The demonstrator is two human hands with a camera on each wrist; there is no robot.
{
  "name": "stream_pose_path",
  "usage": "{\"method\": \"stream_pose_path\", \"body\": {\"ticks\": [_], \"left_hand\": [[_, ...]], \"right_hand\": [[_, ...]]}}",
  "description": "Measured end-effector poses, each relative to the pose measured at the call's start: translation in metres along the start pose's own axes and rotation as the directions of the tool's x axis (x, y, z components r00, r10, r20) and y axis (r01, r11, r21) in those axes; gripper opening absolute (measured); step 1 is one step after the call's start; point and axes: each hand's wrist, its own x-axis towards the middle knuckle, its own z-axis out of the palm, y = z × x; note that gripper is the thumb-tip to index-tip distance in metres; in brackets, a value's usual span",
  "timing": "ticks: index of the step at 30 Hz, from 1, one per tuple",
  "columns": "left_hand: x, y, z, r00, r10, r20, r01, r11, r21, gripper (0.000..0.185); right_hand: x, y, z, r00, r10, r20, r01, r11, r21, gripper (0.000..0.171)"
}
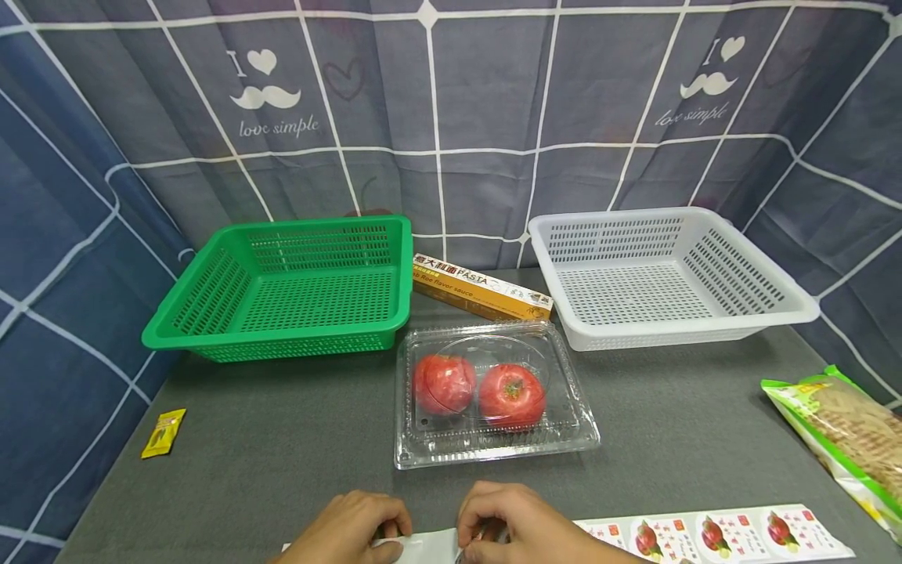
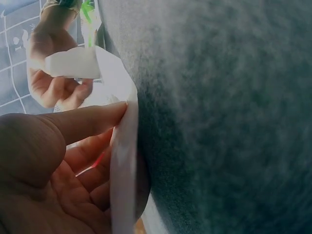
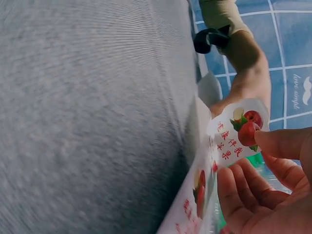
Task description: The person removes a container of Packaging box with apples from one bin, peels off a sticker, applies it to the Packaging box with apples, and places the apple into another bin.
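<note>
The sticker strip (image 1: pixel 712 536) lies flat on the worktop (image 1: pixel 282 439) with its long axis running sideways, from between the hands out past the right hand (image 1: pixel 517 525). The right hand is the nearer to the printed stickers; its thumb and fingers pinch a peeled sticker (image 3: pixel 239 131) printed with red fruit, lifted off the strip. The left hand (image 1: pixel 348 529) pinches the blank end of the backing paper (image 2: pixel 122 161), probably holding it down, though the wrist view is blurred. Just beyond both hands, straight ahead, sits the clear clamshell box (image 1: pixel 493 395) with two tomatoes (image 1: pixel 510 394). Further off stand a green basket (image 1: pixel 289 290) ahead-left and a white basket (image 1: pixel 662 274) ahead-right.
</note>
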Motion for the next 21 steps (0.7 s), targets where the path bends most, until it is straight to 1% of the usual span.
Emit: {"method": "stream_pose_path", "body": {"ticks": [3, 8, 12, 14, 17, 19, 21], "left_hand": [[0.000, 0.000, 0.000, 1.000, 0.026, -0.015, -0.026, 0.999, 0.022, 0.018], [0.000, 0.000, 0.001, 0.999, 0.033, -0.025, -0.032, 0.999, 0.016, 0.019], [0.000, -0.001, 0.001, 0.999, 0.045, -0.027, -0.044, 0.999, 0.032, 0.018], [0.000, -0.001, 0.000, 0.998, 0.056, -0.028, -0.055, 0.998, 0.044, 0.018], [-0.001, -0.001, 0.000, 0.997, 0.067, -0.029, -0.065, 0.996, 0.058, 0.017], [-0.001, -0.001, 0.001, 0.998, 0.060, -0.030, -0.058, 0.996, 0.066, 0.017], [-0.001, -0.001, 0.001, 0.998, 0.045, -0.034, -0.042, 0.995, 0.085, 0.017]], "right_hand": [[-0.001, -0.005, -0.005, 1.000, -0.023, -0.010, 0.024, 1.000, 0.014, 0.009], [-0.001, -0.011, -0.014, 0.998, -0.060, -0.021, 0.061, 0.996, 0.066, 0.012], [-0.004, -0.015, -0.020, 1.000, -0.024, -0.016, 0.026, 0.990, 0.140, 0.010], [-0.006, -0.018, -0.022, 1.000, 0.018, -0.014, -0.015, 0.982, 0.189, 0.008], [-0.007, -0.023, -0.025, 0.997, 0.069, -0.019, -0.063, 0.971, 0.233, 0.005], [-0.007, -0.027, -0.028, 0.995, 0.084, -0.046, -0.072, 0.974, 0.213, 0.004], [-0.006, -0.032, -0.033, 0.993, 0.078, -0.084, -0.062, 0.982, 0.179, 0.005]]}}
